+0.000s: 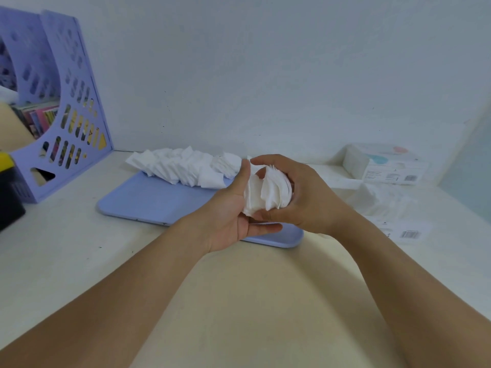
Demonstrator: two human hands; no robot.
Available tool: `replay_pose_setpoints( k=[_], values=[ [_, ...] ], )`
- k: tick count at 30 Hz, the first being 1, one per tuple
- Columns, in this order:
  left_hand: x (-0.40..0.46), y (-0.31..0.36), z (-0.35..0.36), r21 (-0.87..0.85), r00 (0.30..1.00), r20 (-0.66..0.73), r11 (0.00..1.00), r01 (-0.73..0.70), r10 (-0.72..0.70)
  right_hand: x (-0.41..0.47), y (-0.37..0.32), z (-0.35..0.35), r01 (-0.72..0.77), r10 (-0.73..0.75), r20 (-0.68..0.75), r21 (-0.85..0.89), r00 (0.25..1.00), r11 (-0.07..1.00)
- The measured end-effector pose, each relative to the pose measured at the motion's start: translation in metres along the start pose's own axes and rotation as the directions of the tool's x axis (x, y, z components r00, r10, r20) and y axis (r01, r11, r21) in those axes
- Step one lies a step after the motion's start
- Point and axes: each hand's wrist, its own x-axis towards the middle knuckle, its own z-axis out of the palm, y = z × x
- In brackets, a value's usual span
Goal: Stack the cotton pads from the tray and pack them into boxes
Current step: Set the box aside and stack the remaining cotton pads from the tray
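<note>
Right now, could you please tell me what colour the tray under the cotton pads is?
The tray is pale lavender-blue, plain; seen best in the head view.

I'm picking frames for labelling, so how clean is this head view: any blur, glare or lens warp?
Head view: soft, even light, no glare; wide-angle warp bends the purple file rack and table edge; the black and yellow object at left is smeared; the boxes at right look washed out; the pad bundle is fairly sharp.
</note>
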Motion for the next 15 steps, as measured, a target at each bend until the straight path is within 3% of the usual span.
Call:
replay_pose_setpoints(
  k=[3, 9, 15],
  values=[
    [-0.003, 0.001, 0.001, 0.018, 0.999, 0.031, 1.000, -0.021, 0.021, 0.001, 0.001, 0.002, 0.012, -0.012, 0.009, 0.022, 1.000, 1.000],
    [-0.001, 0.002, -0.005, -0.208, 1.000, -0.002, 0.978, -0.003, 0.003, 0.000, 0.006, -0.009, -0.035, 0.040, -0.032, 0.128, 0.999, 0.991],
    [0.000, 0.001, -0.005, -0.150, 1.000, -0.018, 0.989, 0.005, -0.007, 0.000, 0.006, -0.010, -0.028, 0.037, -0.045, 0.177, 0.998, 0.984]
  ],
)
